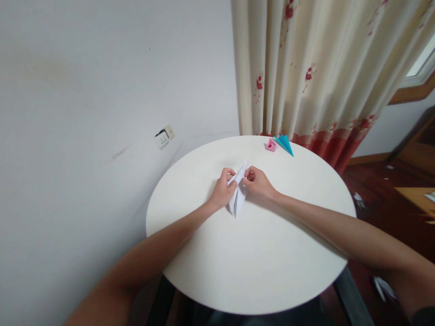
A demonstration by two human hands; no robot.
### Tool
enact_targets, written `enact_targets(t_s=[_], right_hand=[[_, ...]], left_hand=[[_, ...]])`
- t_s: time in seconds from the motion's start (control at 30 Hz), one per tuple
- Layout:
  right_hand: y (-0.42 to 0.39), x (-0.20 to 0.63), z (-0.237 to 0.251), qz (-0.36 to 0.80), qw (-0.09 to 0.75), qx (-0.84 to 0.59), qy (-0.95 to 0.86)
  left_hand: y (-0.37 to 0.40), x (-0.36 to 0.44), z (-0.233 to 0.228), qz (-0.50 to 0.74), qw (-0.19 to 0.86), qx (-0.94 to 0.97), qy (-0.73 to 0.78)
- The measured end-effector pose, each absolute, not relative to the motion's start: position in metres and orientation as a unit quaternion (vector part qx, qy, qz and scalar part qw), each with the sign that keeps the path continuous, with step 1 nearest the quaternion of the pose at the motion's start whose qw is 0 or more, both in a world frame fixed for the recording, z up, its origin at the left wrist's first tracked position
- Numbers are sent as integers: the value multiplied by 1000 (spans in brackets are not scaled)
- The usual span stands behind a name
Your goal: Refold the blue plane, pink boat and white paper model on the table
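A folded white paper piece (237, 195), long and pointed at both ends, is held between both hands over the round white table (258, 262). My left hand (223, 189) pinches its left side near the upper tip. My right hand (257, 182) grips the right side of the same fold. The lower point of the paper rests near the tabletop. Parts of the paper are hidden behind my fingers.
A small pink folded paper shape (271, 145) and a blue pointed paper shape (284, 144) lie at the table's far edge. A cream curtain with red flowers (316, 72) hangs behind. A wall socket (164, 136) sits on the white wall at left. Dark wooden floor lies at right.
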State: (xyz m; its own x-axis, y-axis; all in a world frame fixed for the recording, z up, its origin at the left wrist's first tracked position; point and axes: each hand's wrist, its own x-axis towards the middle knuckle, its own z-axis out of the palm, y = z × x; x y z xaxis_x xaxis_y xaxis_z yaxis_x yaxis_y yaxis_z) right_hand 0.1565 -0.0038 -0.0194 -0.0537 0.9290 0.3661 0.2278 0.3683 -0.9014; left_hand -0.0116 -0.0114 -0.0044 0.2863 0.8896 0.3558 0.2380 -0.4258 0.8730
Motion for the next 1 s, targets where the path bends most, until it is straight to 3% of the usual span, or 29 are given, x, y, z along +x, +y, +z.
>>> enact_targets(t_s=[0.5, 1.0], right_hand=[[-1, 161, -14, 234, 430, -584, -648], [-9, 163, 3, 162, 443, -551, -689]], left_hand=[[-13, -15, 4, 400, 151, 802, 418], [2, -33, 10, 365, 2, 831, 419]])
